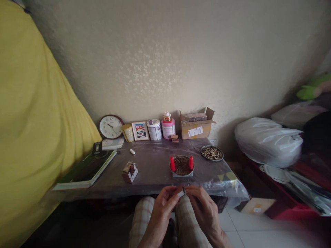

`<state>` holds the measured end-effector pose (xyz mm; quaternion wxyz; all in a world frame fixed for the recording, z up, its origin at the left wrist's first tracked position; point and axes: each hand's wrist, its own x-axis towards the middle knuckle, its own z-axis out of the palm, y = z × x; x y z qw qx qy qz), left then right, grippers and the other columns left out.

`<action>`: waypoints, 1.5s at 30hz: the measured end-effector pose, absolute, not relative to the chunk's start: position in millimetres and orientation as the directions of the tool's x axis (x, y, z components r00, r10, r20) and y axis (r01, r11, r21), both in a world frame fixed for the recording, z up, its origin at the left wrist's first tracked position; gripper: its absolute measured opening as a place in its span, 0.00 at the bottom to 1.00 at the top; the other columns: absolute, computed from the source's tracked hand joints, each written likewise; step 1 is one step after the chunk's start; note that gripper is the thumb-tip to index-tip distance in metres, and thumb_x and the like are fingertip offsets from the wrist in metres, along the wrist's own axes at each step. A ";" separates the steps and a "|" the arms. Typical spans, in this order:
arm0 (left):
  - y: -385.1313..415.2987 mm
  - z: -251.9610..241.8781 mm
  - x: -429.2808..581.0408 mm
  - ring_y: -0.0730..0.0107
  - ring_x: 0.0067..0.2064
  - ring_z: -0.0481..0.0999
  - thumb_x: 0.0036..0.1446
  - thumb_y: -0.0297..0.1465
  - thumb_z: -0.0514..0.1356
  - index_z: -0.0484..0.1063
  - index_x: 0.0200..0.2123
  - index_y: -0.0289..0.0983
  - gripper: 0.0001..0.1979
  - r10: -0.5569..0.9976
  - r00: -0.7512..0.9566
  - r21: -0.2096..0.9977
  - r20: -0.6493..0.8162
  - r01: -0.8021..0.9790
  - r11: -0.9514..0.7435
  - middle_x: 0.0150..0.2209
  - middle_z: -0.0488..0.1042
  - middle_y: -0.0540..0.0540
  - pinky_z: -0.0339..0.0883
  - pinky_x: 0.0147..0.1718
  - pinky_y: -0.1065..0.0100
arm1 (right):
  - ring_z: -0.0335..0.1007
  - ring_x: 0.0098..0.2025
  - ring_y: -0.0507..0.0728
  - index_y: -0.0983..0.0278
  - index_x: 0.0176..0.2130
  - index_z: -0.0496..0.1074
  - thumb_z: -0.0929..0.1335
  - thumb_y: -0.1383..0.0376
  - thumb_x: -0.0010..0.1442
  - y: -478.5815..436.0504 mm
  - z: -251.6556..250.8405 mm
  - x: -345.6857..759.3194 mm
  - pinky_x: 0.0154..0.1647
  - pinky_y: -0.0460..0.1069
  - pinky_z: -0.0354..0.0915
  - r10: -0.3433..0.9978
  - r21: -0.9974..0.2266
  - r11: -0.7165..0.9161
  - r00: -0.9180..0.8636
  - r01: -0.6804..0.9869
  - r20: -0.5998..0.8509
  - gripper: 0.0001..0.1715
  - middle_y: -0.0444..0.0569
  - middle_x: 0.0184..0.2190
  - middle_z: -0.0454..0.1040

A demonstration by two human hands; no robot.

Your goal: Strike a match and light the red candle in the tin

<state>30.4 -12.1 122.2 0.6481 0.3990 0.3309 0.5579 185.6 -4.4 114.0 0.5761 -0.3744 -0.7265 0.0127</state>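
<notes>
My left hand (162,206) pinches one matchbox (181,194) between thumb and fingers, just on the near side of the round bowl (181,174); my right hand (205,206) has its fingertips narrowed together at the matchbox's dark end, and I cannot tell whether they grip anything; to handle this well, I judge the left pinch should be secure yet light, since thin card would likely crush; the matchbox seems best held level, with the right fingertips working in line with its length; counting around the bowl: two red candles (172,163) stand at it, one on either side; one dish (212,159) of matchsticks (212,153), too many to count, lies to its right; one stack of small boxes (130,172), number unclear, sits to its left; behind it are three canisters (154,130), one lucky-cat figurine (167,117), one framed panda picture (140,131), one round clock (111,126) and one open cardboard box (196,131)
</notes>
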 end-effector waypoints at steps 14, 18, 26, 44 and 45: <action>-10.8 120.9 32.7 0.60 0.50 0.73 0.55 0.33 0.62 0.75 0.42 0.38 0.11 0.987 0.161 0.881 -0.006 -0.466 0.081 0.45 0.78 0.44 0.62 0.53 0.59 | 0.75 0.37 0.54 0.61 0.40 0.71 0.65 0.73 0.62 -8.5 119.2 184.7 0.38 0.47 0.72 0.533 -0.453 0.721 -0.002 0.524 0.846 0.09 0.48 0.34 0.78; -12.7 125.4 35.0 0.60 0.48 0.74 0.55 0.34 0.62 0.75 0.40 0.39 0.10 0.987 0.158 0.879 -0.031 -0.466 0.102 0.44 0.78 0.44 0.64 0.52 0.60 | 0.75 0.37 0.54 0.61 0.41 0.71 0.65 0.74 0.62 -8.7 115.5 185.1 0.39 0.48 0.71 0.533 -0.458 0.727 -0.001 0.512 0.846 0.10 0.48 0.35 0.77; -14.6 125.4 35.1 0.60 0.51 0.73 0.54 0.35 0.63 0.75 0.42 0.40 0.12 0.981 0.192 0.894 -0.034 -0.432 0.115 0.46 0.78 0.44 0.63 0.52 0.61 | 0.75 0.38 0.54 0.60 0.41 0.70 0.65 0.74 0.62 -9.3 112.2 186.9 0.39 0.48 0.71 0.552 -0.471 0.718 -0.007 0.512 0.834 0.11 0.48 0.36 0.77; -13.3 123.3 37.5 0.61 0.46 0.75 0.52 0.35 0.64 0.76 0.40 0.41 0.10 0.986 0.157 0.889 -0.056 -0.441 0.121 0.42 0.78 0.47 0.66 0.52 0.60 | 0.75 0.37 0.54 0.60 0.39 0.70 0.65 0.73 0.62 -10.4 110.4 188.0 0.39 0.47 0.70 0.562 -0.477 0.701 0.001 0.531 0.827 0.08 0.47 0.35 0.77; -13.4 123.1 37.7 0.61 0.46 0.75 0.52 0.34 0.64 0.76 0.40 0.40 0.10 0.986 0.157 0.886 -0.055 -0.447 0.121 0.42 0.78 0.47 0.66 0.52 0.59 | 0.75 0.37 0.54 0.60 0.39 0.70 0.65 0.73 0.62 -10.4 110.3 188.3 0.39 0.47 0.70 0.562 -0.479 0.701 0.003 0.529 0.827 0.08 0.47 0.35 0.77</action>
